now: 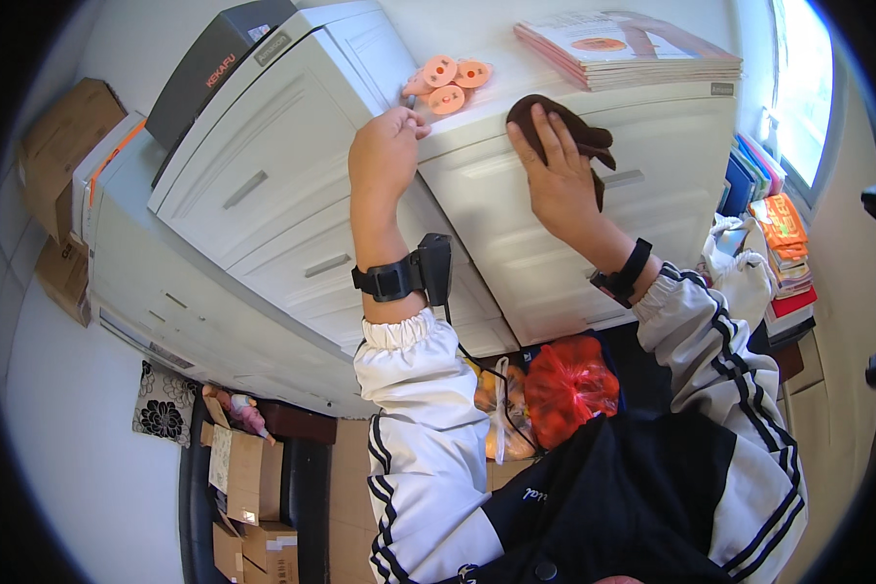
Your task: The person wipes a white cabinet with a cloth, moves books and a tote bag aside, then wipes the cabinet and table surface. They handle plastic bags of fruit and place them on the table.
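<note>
My right hand (560, 175) presses a dark brown cloth (530, 119) against the front edge of the white cabinet top (496, 73). Its fingers lie over the folded cloth, and a loose end hangs past them to the right. My left hand (384, 151) is closed, fingers curled in, at the corner where the taller white drawer unit (253, 185) meets the lower cabinet. Whatever those fingers may hold is hidden. Just beyond them lies a cluster of several peach-coloured tubular pieces with round ends (446, 99).
A stack of magazines (633, 54) lies at the back right of the cabinet top. Below are a red plastic bag (569, 389) and a clear bag of yellowish items (506, 409). Books and folders (754, 175) line the window side; cardboard boxes (248, 472) sit at lower left.
</note>
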The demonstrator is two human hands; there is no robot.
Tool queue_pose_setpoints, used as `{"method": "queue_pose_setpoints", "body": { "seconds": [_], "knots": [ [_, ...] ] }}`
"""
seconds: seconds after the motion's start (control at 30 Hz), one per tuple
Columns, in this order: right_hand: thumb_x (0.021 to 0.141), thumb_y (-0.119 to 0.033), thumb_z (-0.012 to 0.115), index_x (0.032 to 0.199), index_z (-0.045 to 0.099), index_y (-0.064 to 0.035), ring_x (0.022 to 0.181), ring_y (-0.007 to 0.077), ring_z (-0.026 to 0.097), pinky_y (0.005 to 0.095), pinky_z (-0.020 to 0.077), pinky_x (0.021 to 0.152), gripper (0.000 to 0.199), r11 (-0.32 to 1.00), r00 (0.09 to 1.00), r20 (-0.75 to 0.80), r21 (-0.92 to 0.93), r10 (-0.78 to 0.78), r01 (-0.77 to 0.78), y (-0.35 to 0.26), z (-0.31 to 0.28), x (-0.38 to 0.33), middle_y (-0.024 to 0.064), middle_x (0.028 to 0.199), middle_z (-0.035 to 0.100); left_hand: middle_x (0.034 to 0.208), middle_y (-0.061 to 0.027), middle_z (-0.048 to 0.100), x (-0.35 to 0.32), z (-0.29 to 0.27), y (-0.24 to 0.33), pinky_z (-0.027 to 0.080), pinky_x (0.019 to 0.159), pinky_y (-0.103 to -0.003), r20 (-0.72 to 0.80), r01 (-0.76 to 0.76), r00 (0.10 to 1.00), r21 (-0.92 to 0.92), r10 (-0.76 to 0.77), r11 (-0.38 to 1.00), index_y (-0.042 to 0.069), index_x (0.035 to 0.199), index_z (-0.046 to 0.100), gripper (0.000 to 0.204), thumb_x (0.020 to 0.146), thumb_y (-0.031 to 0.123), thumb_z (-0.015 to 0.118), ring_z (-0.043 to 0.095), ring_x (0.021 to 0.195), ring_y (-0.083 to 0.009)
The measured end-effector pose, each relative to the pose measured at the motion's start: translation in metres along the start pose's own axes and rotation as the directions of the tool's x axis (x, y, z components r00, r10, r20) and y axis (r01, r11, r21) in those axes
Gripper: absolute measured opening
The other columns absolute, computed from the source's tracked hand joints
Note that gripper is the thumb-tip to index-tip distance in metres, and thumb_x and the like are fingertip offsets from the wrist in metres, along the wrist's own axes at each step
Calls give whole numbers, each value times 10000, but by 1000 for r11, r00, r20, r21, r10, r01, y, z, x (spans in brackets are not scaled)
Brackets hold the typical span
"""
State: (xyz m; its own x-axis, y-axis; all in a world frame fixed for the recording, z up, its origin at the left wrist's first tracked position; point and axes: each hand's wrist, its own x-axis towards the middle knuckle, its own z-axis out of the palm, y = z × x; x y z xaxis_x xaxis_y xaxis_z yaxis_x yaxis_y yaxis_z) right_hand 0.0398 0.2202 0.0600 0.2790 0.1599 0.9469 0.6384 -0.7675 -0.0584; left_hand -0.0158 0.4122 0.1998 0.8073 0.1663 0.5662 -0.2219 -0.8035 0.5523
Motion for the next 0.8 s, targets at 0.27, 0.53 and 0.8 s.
{"method": "queue_pose_setpoints", "body": {
  "seconds": [0.27,0.53,0.8],
  "knots": [
    [791,-38,554,1401,508,-174,1357,204,408,286,451,737,627,950,950,-17,15,-313,313,-50,21,22,53,1521,387,884,-105,731,12,-6,-1,486,720,-306,68,-89,994,134,81,987,-12,986,676,261,934,146,475,687,836,-158],
    [764,-9,585,1396,493,-122,1333,206,416,332,444,787,649,857,863,91,211,-497,471,-63,23,41,33,1460,440,905,-104,733,10,-4,6,506,720,-306,54,-40,998,218,29,975,14,992,675,254,940,151,467,683,803,-187],
    [813,-84,567,1337,553,-139,1317,176,427,323,453,797,527,833,816,179,192,-550,519,-49,32,6,1,1465,436,908,-99,740,5,-1,7,499,744,-316,14,-41,999,243,39,969,29,965,680,260,928,176,468,701,851,-185]
  ]
}}
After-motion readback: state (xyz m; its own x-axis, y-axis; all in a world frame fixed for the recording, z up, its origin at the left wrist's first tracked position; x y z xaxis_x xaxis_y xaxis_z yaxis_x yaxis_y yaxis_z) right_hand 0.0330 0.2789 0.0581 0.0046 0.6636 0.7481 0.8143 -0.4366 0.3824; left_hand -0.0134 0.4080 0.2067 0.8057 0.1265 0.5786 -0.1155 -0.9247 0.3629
